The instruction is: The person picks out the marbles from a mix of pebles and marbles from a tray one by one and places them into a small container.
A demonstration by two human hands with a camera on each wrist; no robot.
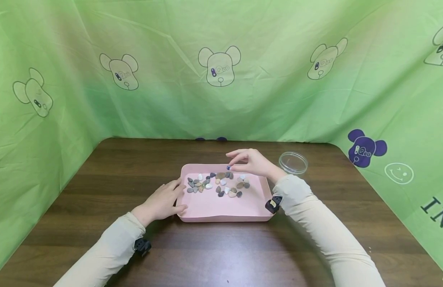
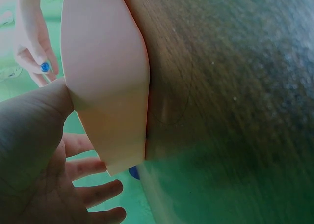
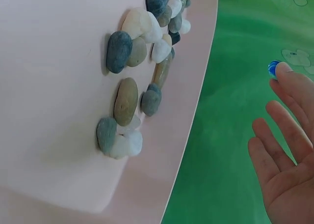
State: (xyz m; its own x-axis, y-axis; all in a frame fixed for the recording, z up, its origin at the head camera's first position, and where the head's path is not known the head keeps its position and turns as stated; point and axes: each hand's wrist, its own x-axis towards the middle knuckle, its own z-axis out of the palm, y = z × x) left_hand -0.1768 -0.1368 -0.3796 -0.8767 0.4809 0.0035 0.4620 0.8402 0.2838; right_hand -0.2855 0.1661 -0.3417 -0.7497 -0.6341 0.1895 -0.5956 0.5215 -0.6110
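My right hand [image 1: 251, 161] pinches a small blue glass marble [image 3: 274, 69] between thumb and index finger, its other fingers spread. It is above the far side of a shallow pink tray [image 1: 217, 209]. At the tray's left side is my left hand [image 1: 161, 202]; in the left wrist view its thumb touches the rim and the other fingers are spread loosely. Several smooth pebbles [image 3: 126, 101] in grey, white and tan lie grouped in clusters on the tray floor, mostly toward its far half.
A round clear lidded-looking dish [image 1: 293, 162] sits on the brown wooden table [image 1: 221, 255], behind and right of the tray. Green printed cloth [image 1: 171, 103] hangs around the back and sides of the table.
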